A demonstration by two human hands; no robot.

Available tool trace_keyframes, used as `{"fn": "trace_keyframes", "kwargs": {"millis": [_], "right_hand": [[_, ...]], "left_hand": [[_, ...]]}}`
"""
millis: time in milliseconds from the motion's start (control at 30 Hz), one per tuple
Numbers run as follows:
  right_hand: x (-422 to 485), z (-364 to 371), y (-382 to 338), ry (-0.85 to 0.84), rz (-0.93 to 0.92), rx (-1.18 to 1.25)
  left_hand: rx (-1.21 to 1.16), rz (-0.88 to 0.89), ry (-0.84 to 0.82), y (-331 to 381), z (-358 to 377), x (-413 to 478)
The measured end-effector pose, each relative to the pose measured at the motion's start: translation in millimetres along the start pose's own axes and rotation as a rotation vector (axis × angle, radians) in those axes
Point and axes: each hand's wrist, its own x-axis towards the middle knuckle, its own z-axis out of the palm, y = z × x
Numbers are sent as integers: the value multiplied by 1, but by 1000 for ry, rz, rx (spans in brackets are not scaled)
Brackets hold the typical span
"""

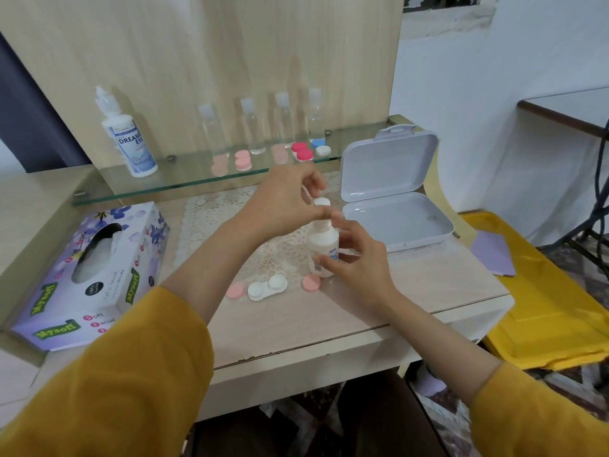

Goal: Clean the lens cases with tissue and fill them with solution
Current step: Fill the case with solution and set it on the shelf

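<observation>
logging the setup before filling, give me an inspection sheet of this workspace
surface: pale wood-look table, white lace doily
job's things: small white solution bottle held upright; uncapped white twin lens case, loose round pink cap each side; floral tissue box at left
clutter: open grey plastic box at right; glass shelf with large white solution bottle, four clear bottles, more lens cases
hands: left hand pinches the bottle's white cap; right hand grips its body
cables: dark cords far right, off the table
surroundings: yellow plastic bin beside table
</observation>
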Motion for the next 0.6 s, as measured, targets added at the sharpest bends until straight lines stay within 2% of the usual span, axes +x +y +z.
{"fn": "trace_keyframes", "kwargs": {"millis": [100,233,300,400,567,600], "right_hand": [[0,0,0,-7,-4,-11],[1,-1,2,-11,-5,-21],[2,0,3,-8,1,-16],[2,0,5,5,-4,-32],[2,0,6,14,-8,-61],[2,1,7,13,-9,-63]], "left_hand": [[15,4,-31,2,-1,2],[-98,-15,-238,2,-12,-1],[-54,-29,-219,1,-11,-1],[36,-38,-55,1,-3,-1],[61,2,-208,3,-10,1],[54,-4,-198,3,-10,1]]}}
